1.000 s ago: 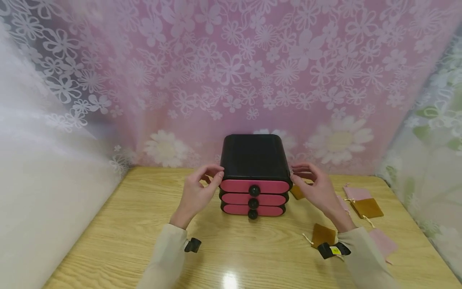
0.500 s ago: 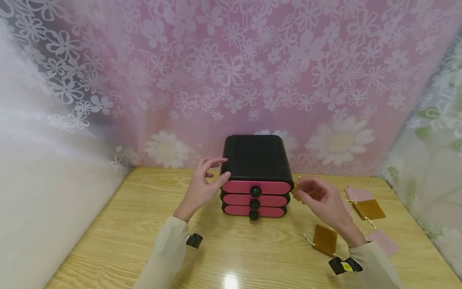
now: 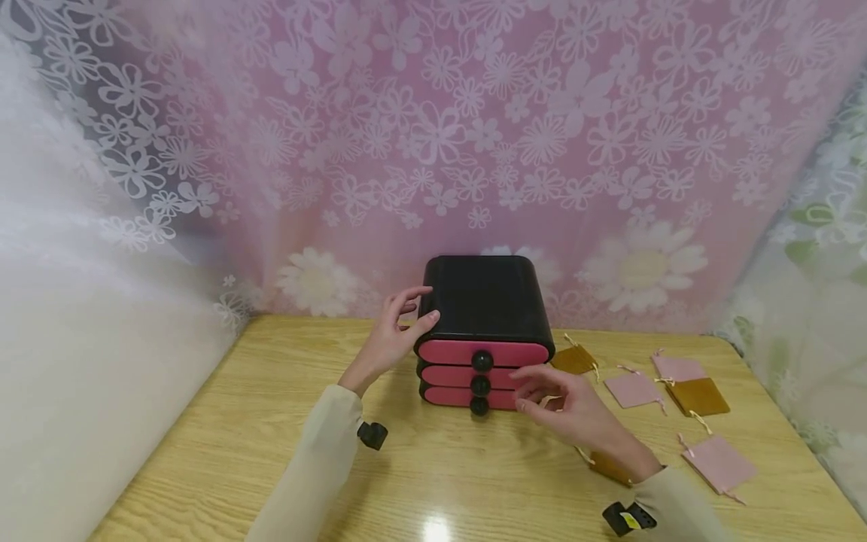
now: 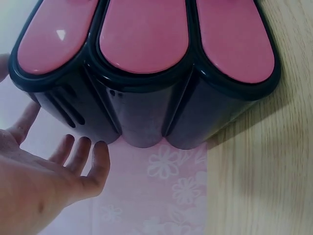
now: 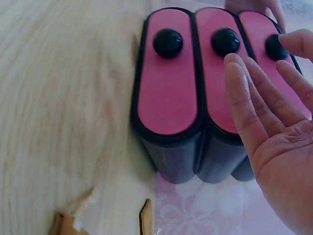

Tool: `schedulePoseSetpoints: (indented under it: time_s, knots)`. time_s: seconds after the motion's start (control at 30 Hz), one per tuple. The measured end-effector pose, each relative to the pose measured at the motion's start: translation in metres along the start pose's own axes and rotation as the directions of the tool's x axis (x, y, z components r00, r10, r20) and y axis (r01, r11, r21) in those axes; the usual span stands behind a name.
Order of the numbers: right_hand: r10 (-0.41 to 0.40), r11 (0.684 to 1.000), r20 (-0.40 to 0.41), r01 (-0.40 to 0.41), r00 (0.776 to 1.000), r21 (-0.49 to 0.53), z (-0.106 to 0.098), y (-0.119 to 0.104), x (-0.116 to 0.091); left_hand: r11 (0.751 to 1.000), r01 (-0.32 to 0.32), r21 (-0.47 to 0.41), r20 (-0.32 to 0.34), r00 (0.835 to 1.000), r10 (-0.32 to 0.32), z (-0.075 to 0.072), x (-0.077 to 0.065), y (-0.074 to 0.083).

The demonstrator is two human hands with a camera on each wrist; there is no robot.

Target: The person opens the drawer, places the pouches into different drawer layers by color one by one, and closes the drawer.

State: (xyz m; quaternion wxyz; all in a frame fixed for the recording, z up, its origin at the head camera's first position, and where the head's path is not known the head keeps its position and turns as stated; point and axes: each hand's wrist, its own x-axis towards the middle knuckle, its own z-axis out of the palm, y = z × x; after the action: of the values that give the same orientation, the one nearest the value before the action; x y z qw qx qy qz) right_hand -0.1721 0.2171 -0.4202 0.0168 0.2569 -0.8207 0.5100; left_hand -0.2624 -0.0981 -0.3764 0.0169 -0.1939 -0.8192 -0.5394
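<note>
A small black drawer box (image 3: 488, 297) with three pink drawer fronts (image 3: 447, 351) stands near the back of the table. Each front carries a round black knob (image 3: 482, 361), and all three drawers are pushed in. My left hand (image 3: 396, 331) rests at the box's upper left edge, thumb and fingers spread over the corner; in the left wrist view the same hand (image 4: 54, 171) shows loosely bent fingers beside the black side wall. In front of the drawers' right half hovers my right hand (image 3: 569, 406), fingers loosely bent and holding nothing, fingertips near the knobs in the right wrist view.
Several drawstring pouches lie right of the box: a brown pouch (image 3: 574, 359) beside it, a pink pouch (image 3: 633, 389), another brown pouch (image 3: 701, 397) and a pink one (image 3: 721, 461) nearer the front. A floral curtain (image 3: 433, 150) hangs behind the wooden table (image 3: 223, 452).
My right hand has left the box's right side and come forward and left to the drawer fronts. The left hand has slid slightly up and back along the left edge.
</note>
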Motion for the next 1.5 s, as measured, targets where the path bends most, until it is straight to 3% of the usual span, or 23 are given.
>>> schedulePoseSetpoints:
  time_s: [0.27,0.53,0.8,0.97,1.37,1.5]
  knots:
    - [-0.047,0.998,0.073,0.049,0.996,-0.026,0.017,0.004,0.006,0.991,0.079,-0.107,0.080,0.994,-0.070,0.000,0.007,-0.008]
    - [-0.029,0.998,0.119,0.036,0.993,-0.059,0.027,0.010,0.014,0.979,0.100,-0.177,0.155,0.985,-0.072,-0.001,0.014,-0.010]
    - [-0.081,0.988,0.110,0.094,0.991,-0.119,0.030,0.011,0.019,0.973,0.110,-0.203,0.219,0.974,-0.064,0.000,0.017,-0.014]
    - [-0.132,0.977,0.090,0.145,0.987,-0.154,0.033,0.014,0.022,0.970,0.131,-0.206,0.221,0.972,-0.084,0.000,0.017,-0.017]
    - [-0.165,0.961,0.044,0.170,0.985,-0.217,0.037,0.020,0.027,0.924,0.177,-0.339,0.212,0.971,-0.109,0.007,0.023,-0.022]
    - [-0.183,0.947,0.020,0.182,0.983,-0.264,0.037,0.017,0.029,0.930,0.170,-0.327,0.202,0.974,-0.107,0.009,0.024,-0.021]
